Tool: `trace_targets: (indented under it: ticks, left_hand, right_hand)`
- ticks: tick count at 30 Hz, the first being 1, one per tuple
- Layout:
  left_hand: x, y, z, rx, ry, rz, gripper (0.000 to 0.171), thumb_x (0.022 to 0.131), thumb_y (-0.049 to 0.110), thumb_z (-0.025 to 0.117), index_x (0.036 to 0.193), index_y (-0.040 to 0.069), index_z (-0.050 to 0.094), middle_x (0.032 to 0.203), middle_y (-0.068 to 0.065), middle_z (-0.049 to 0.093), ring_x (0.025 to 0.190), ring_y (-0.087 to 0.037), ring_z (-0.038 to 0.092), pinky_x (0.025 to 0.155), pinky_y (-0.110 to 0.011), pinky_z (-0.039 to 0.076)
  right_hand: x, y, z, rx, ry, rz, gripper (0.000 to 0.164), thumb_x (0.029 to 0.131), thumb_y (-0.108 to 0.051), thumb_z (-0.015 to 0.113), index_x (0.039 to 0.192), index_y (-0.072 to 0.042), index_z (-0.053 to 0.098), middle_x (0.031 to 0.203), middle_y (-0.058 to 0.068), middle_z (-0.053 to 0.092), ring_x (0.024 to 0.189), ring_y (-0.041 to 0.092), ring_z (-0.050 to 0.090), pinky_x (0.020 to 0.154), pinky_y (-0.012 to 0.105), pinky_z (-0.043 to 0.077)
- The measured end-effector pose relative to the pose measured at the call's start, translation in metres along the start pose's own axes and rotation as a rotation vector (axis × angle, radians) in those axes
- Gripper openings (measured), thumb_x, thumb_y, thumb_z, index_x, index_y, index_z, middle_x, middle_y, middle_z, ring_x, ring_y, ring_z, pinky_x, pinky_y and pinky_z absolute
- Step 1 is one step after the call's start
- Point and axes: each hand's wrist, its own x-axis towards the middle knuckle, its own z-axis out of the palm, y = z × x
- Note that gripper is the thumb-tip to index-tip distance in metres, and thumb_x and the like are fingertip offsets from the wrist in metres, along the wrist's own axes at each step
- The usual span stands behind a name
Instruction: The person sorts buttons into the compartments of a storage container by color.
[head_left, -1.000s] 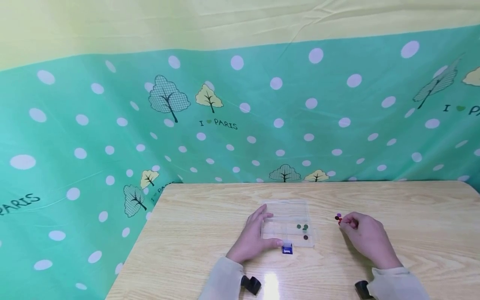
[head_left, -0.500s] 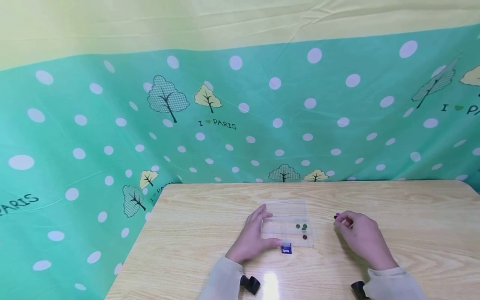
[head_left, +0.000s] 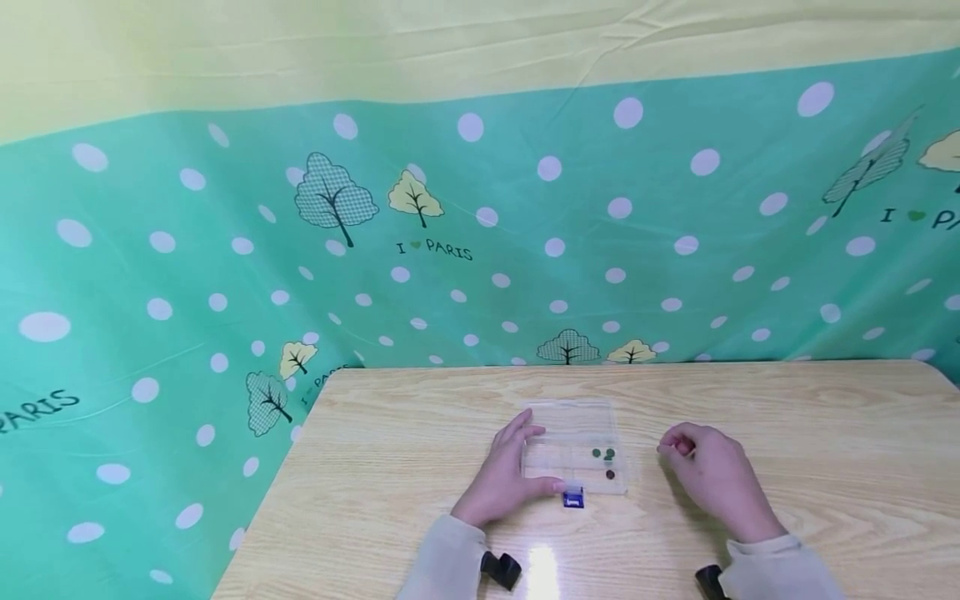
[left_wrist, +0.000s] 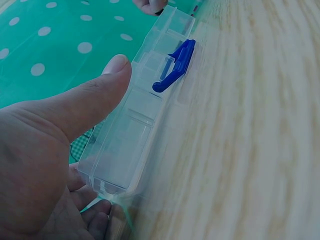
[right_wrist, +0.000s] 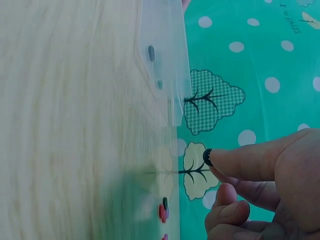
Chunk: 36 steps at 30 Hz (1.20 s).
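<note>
A clear plastic compartment box (head_left: pixel 551 483) lies with its lid raised on the table. My left hand (head_left: pixel 501 479) holds the box at its left end, thumb on the near edge close to the blue latch (left_wrist: pixel 176 67), fingers around the far side. Several green buttons (head_left: pixel 611 453) and one dark button (head_left: pixel 611 475) lie in its right compartments. To the right of the box, my right hand (head_left: pixel 716 475) pinches a small dark button (right_wrist: pixel 207 157) between thumb and finger, above the table. Below that hand lie several loose buttons (right_wrist: pixel 162 213), red, dark and purple, hidden in the head view.
The wood-grain table (head_left: pixel 390 467) reaches back to a green dotted cloth (head_left: pixel 450 283) hung behind and at the left. Each wrist carries a black strap mount (head_left: pixel 501 570).
My right hand has shifted left towards the box, a dark button now in its fingers. The loose buttons have passed out of sight behind it in the head view. The left hand stays still.
</note>
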Motion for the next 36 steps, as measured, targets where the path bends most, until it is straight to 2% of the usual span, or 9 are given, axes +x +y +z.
trace_targets:
  ticks: [7, 18, 21, 25, 26, 28, 32, 36]
  left_hand:
    - [0.0, -0.001, 0.0, -0.006, 0.0, -0.007, 0.084, 0.074, 0.044, 0.086, 0.144, 0.014, 0.051, 0.167, -0.001, 0.02, 0.151, -0.032, 0.018, 0.117, -0.061, 0.025]
    - [0.001, 0.0, 0.001, -0.008, 0.003, 0.004, 0.083, 0.074, 0.044, 0.086, 0.143, 0.014, 0.051, 0.167, -0.001, 0.02, 0.151, -0.032, 0.019, 0.117, -0.062, 0.025]
    - [0.001, 0.0, 0.001, -0.009, 0.005, 0.007, 0.083, 0.074, 0.044, 0.086, 0.143, 0.013, 0.051, 0.167, -0.002, 0.02, 0.151, -0.032, 0.019, 0.117, -0.062, 0.025]
    - [0.001, 0.001, 0.001, -0.016, 0.001, 0.002, 0.083, 0.074, 0.044, 0.086, 0.143, 0.012, 0.051, 0.167, -0.002, 0.02, 0.151, -0.032, 0.018, 0.118, -0.06, 0.025]
    - [0.001, 0.001, 0.001, -0.017, 0.0, 0.0, 0.083, 0.074, 0.043, 0.086, 0.143, 0.012, 0.051, 0.167, -0.002, 0.02, 0.151, -0.032, 0.018, 0.118, -0.06, 0.025]
    - [0.001, 0.001, 0.001, -0.019, -0.001, -0.001, 0.083, 0.074, 0.043, 0.086, 0.143, 0.012, 0.051, 0.167, -0.002, 0.02, 0.151, -0.032, 0.018, 0.118, -0.06, 0.025]
    - [0.001, 0.001, 0.001, -0.017, 0.0, -0.002, 0.083, 0.074, 0.043, 0.087, 0.143, 0.012, 0.051, 0.167, -0.003, 0.02, 0.151, -0.032, 0.018, 0.118, -0.059, 0.025]
    - [0.0, 0.0, 0.001, -0.01, 0.003, 0.004, 0.083, 0.074, 0.043, 0.087, 0.143, 0.012, 0.051, 0.167, -0.003, 0.02, 0.151, -0.033, 0.019, 0.117, -0.062, 0.025]
  right_hand:
    - [-0.001, -0.011, 0.006, 0.014, -0.02, 0.004, 0.008, 0.094, -0.011, 0.066, 0.096, -0.005, 0.071, 0.078, 0.003, 0.058, 0.056, 0.016, 0.044, 0.048, 0.027, 0.037]
    - [0.002, -0.024, 0.009, 0.018, -0.037, 0.007, 0.007, 0.093, -0.008, 0.065, 0.096, -0.005, 0.071, 0.08, 0.003, 0.058, 0.061, 0.017, 0.046, 0.05, 0.027, 0.038]
    - [0.003, -0.026, 0.011, 0.017, -0.04, 0.013, 0.007, 0.093, -0.009, 0.066, 0.095, -0.007, 0.072, 0.079, 0.003, 0.058, 0.064, 0.019, 0.046, 0.057, 0.032, 0.039]
    - [0.003, -0.026, 0.016, 0.004, -0.039, -0.017, 0.006, 0.092, -0.008, 0.067, 0.094, -0.008, 0.073, 0.077, 0.001, 0.058, 0.064, 0.019, 0.045, 0.072, 0.045, 0.04]
    - [0.003, -0.027, 0.017, 0.003, -0.04, -0.023, 0.006, 0.091, -0.007, 0.067, 0.093, -0.008, 0.073, 0.076, 0.0, 0.058, 0.063, 0.019, 0.045, 0.072, 0.045, 0.04]
    - [0.003, -0.027, 0.019, 0.008, -0.046, -0.035, 0.006, 0.091, -0.007, 0.067, 0.094, -0.008, 0.073, 0.077, 0.0, 0.058, 0.063, 0.018, 0.046, 0.068, 0.043, 0.043]
    - [0.001, -0.031, 0.021, 0.027, -0.056, -0.035, 0.005, 0.091, -0.007, 0.068, 0.093, -0.007, 0.072, 0.077, 0.001, 0.057, 0.065, 0.017, 0.046, 0.055, 0.029, 0.041]
    - [0.001, -0.035, 0.023, 0.037, -0.063, -0.027, 0.005, 0.09, -0.006, 0.069, 0.093, -0.007, 0.072, 0.075, 0.001, 0.057, 0.064, 0.017, 0.046, 0.054, 0.027, 0.041]
